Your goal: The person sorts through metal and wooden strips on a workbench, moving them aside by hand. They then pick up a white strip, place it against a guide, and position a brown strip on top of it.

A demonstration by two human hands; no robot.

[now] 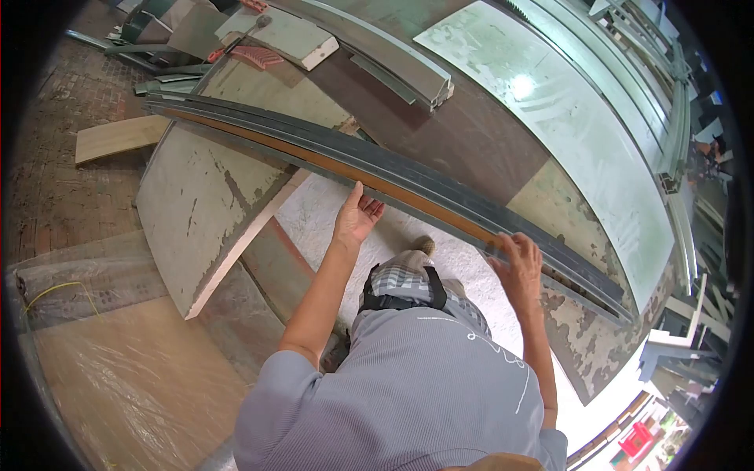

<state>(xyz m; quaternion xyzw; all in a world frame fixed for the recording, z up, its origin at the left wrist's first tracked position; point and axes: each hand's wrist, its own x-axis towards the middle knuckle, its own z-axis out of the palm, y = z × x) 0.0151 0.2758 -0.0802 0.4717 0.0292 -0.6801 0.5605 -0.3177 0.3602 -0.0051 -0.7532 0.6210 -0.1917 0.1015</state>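
A long dark grey metal profile (377, 166) with an orange-brown strip (428, 210) along its near side lies across the worktable, from upper left to lower right. My left hand (359, 216) is at the near edge of the profile around its middle, palm up, with its fingertips at the edge. Further right, my right hand (518, 267) grips the profile at the end of the brown strip, fingers over the top and thumb at the near side.
A worn board (212, 196) juts out at left. Behind the profile are a glossy pale sheet (542, 110), another metal profile (385, 59) and a white block (294, 35). A wooden plank (118, 140) and a plastic-wrapped panel (133, 369) are at left.
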